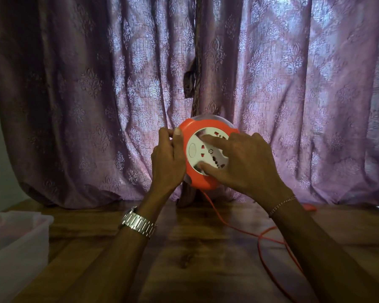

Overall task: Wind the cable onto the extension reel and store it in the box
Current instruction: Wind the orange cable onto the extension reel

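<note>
So we hold the extension reel (206, 156) up above the bench (184, 248), left hand (167, 158) gripping its orange rim, right hand (241, 162) fingers pressing the white socket face. Reel looks light, rigid, smooth plastic; the rim suits gripping. Cable (269, 243) trails limp near-right. Box (18, 241) sits near-left. No readable writing.

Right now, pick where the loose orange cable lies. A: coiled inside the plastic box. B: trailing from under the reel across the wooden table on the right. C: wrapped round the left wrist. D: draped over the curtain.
B: the orange cable drops from beneath the reel and runs loose over the wooden table, on the right-hand side, away from the plastic box.
</note>
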